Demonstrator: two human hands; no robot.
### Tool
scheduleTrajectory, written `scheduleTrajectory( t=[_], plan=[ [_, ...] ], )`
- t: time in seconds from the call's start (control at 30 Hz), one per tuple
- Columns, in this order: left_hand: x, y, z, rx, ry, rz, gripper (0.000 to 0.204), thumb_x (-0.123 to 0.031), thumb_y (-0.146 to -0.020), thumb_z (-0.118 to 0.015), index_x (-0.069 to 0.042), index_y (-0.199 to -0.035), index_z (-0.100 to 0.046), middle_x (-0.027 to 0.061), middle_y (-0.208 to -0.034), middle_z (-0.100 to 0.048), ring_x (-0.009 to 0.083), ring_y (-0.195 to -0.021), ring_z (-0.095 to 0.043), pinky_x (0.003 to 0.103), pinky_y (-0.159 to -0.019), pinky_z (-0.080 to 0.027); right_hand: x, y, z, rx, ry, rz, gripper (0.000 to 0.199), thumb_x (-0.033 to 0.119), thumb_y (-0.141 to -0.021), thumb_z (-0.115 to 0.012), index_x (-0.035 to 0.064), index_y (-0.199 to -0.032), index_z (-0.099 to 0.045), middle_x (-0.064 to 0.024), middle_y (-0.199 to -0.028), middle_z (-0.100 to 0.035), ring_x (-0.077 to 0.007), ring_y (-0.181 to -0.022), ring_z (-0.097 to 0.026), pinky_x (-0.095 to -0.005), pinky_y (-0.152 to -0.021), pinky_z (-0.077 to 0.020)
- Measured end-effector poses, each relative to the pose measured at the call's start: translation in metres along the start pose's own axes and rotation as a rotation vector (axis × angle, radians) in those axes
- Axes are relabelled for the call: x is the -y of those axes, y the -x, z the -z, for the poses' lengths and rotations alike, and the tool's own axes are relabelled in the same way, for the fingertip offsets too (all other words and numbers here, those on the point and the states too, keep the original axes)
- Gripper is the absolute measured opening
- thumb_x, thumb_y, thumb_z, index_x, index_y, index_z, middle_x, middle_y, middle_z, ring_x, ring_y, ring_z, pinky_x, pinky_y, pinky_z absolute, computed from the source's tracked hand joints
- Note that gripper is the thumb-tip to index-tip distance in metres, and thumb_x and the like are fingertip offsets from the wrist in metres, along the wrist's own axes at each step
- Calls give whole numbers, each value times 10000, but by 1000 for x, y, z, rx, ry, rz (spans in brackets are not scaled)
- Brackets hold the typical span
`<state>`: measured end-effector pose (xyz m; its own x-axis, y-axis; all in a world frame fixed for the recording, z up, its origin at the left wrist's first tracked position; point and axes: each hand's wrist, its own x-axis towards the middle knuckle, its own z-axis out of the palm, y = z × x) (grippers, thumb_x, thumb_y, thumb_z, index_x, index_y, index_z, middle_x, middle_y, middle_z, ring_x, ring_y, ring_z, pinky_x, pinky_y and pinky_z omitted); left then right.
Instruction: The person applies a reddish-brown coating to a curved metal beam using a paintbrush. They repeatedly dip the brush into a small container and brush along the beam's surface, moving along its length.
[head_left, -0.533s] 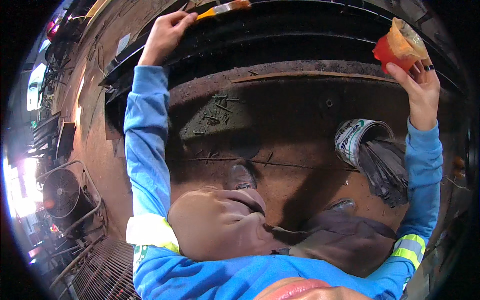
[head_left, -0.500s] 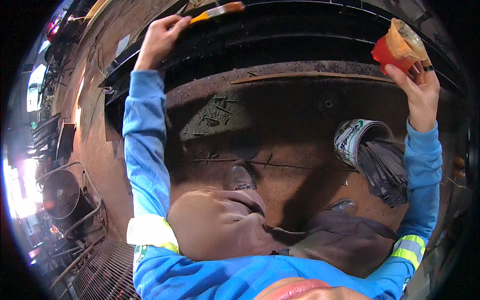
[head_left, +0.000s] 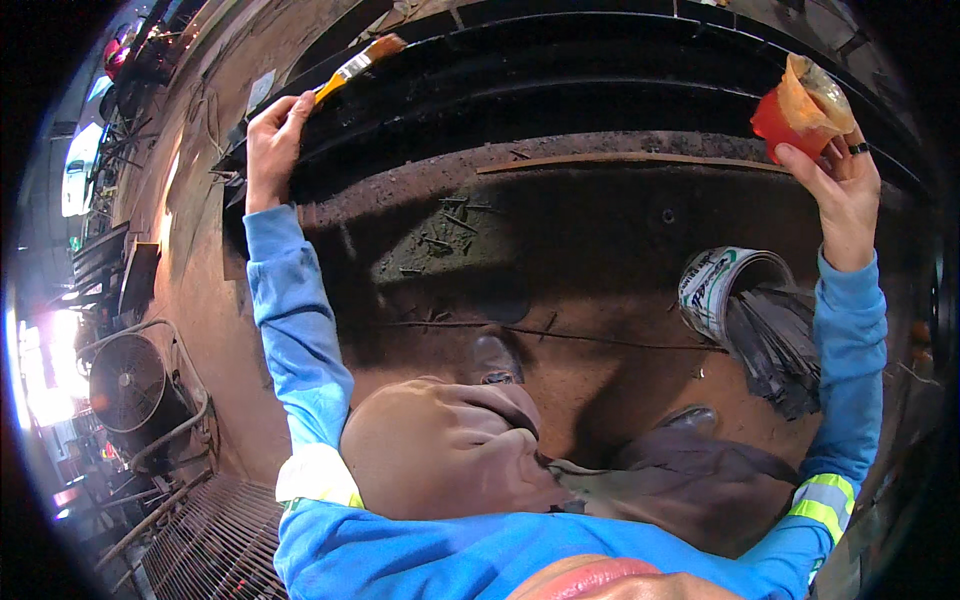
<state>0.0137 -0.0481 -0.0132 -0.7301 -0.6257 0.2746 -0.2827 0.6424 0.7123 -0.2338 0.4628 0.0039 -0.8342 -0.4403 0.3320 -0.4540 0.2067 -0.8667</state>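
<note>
My left hand [head_left: 275, 150] is closed around the yellow handle of a paintbrush [head_left: 357, 68], its brown bristles pointing up and to the right over a long black metal beam [head_left: 500, 110]. At the far right, my right hand [head_left: 845, 190] grips a red cup [head_left: 785, 125] from below. A crumpled, translucent orange-tan lining stands up out of the cup and folds over its rim. What lies inside the cup cannot be made out. Both arms reach forward, wide apart.
A white printed bucket [head_left: 707, 290] lies tipped on the floor, dark flat metal strips [head_left: 775, 345] spilling from it. A thin wooden strip [head_left: 620, 158] runs along the beam's near side. Scraps [head_left: 450, 230] lie mid-floor. At left stand a round fan [head_left: 128, 382] and a metal grating [head_left: 210, 535].
My left hand has moved left and toward me with the paintbrush, now tilted more steeply. My right hand keeps hold of the cup, nearly in place. The view has shifted slightly.
</note>
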Motion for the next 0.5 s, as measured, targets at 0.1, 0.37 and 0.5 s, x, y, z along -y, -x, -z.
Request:
scheduleTrajectory(
  t=[0.1,0.37,0.5],
  plan=[
    [0,-9,-8,45,-9,-73,326,-292,-937,-673,30,-895,-706,-45,-667,-528,47,-645,-436,238,-562,-323,-4,-2,5,28,-23,-2,733,183,-703,-891,23,-1314,-519,-109,-1230,-603,-204,-1143,-593,-317,-1003,-478],
    [-77,-15,-68,58,-4,-220,346,-333,-938,-651,3,-966,-731,52,-752,-677,108,-714,-579,265,-676,-457,-4,3,19,-30,10,25,724,197,-700,-893,24,-1301,-528,-105,-1227,-607,-196,-1132,-604,-307,-985,-495],
    [-109,-23,-137,124,-47,-221,376,-369,-935,-638,0,-963,-705,145,-767,-676,179,-694,-596,330,-665,-478,4,6,23,-16,-68,34,704,154,-705,-886,16,-1295,-530,-98,-1221,-612,-187,-1128,-605,-302,-982,-499]
  ],
)
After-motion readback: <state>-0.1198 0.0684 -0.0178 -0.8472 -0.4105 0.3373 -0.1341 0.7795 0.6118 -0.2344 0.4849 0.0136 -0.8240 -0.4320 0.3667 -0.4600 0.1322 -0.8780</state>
